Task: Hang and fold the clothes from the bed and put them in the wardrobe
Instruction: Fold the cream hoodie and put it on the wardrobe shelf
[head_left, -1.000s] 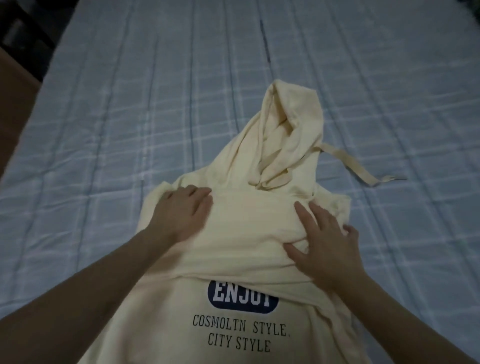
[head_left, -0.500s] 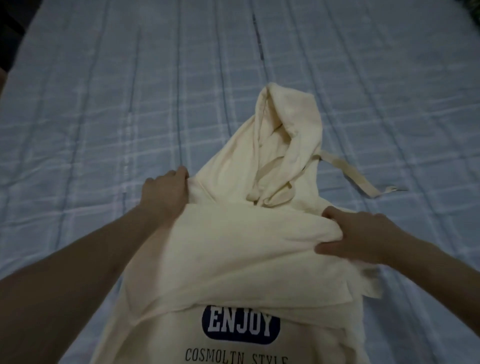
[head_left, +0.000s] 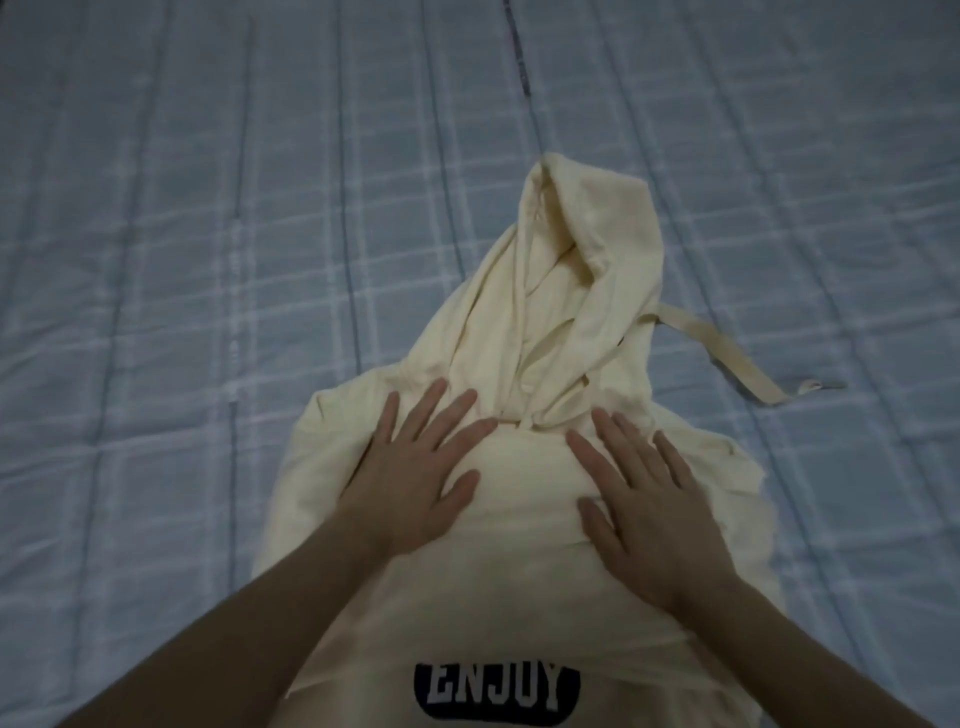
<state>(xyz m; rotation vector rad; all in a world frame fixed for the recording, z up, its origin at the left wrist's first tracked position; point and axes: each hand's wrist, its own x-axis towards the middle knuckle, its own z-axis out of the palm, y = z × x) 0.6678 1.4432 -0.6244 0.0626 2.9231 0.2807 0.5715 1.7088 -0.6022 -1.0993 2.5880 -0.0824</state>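
While both my palms press flat, the cream hoodie (head_left: 519, 587) lies on the bed (head_left: 156, 260).

Because the sleeves seem folded over the chest, I spread my left hand (head_left: 415, 488) and right hand (head_left: 649, 499) there to flatten them; neither grip closes on anything. The hood (head_left: 587, 291) points away, its drawstring (head_left: 727, 353) loose on the blue checked cover, so I judge it gets folded next.

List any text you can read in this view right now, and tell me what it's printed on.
"ENJOY": white block letters on a dark navy patch, printed on the cream hoodie that lies on the checked bedsheet.
The small tag at the end of the drawstring is too small to read.
No other text shows in this view.
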